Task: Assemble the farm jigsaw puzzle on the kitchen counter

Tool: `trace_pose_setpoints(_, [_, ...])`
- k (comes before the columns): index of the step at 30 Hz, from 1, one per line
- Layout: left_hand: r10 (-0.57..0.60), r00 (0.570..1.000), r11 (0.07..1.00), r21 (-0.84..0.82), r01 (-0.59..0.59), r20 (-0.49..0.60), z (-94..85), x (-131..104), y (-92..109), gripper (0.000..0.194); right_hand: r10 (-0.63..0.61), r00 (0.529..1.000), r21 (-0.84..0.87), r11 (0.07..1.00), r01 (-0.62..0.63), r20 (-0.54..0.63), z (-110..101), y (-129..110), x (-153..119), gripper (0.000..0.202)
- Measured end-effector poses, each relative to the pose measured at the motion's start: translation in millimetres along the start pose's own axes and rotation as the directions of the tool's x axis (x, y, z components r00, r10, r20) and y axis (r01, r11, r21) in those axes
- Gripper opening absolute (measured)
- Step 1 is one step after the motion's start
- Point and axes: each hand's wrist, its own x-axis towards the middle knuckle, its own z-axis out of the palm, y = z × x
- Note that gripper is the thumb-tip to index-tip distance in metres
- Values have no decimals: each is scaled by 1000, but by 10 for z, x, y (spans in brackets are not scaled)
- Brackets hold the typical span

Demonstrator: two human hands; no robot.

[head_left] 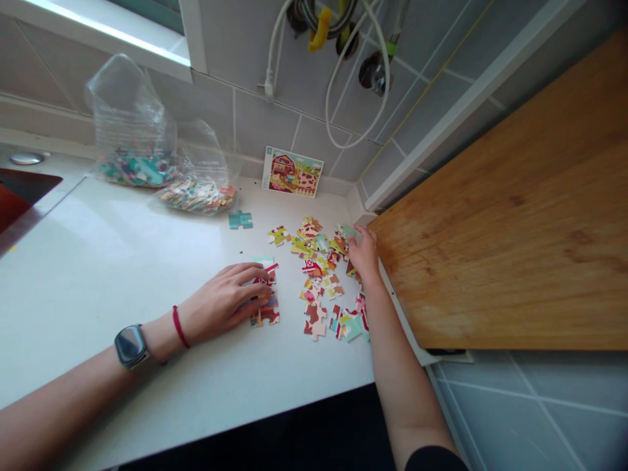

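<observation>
My left hand (236, 296) lies spread over a small joined block of jigsaw pieces (271, 313), its fingers covering part of the red and brown picture. My right hand (364, 252) is at the far right of a loose heap of jigsaw pieces (314, 265), thumb and forefinger closed on a pale green jigsaw piece (347, 231). Red, yellow, pink and green pieces overlap in the heap. Some of them are hidden behind my right wrist. A teal jigsaw piece (240, 220) sits apart, farther back.
A farm picture card (293, 173) leans against the tiled wall. Two clear bags of pieces, one larger (135, 167) and one smaller (196, 196), stand at the back left. A wooden board (515, 216) borders the right side of the white counter (122, 261). Cables (328, 118) hang above.
</observation>
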Motion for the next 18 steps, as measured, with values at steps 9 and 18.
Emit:
trace_pose_setpoints(9, [-10,1000,1000,-6,10,16,-8,2,11,25,67,982,-104,993,-49,178,77,46,-34,63])
trace_pose_setpoints(18, [78,987,996,26,-83,143,51,-79,48,66,-88,945,-66,991,114,315,-158,-295,-213,45])
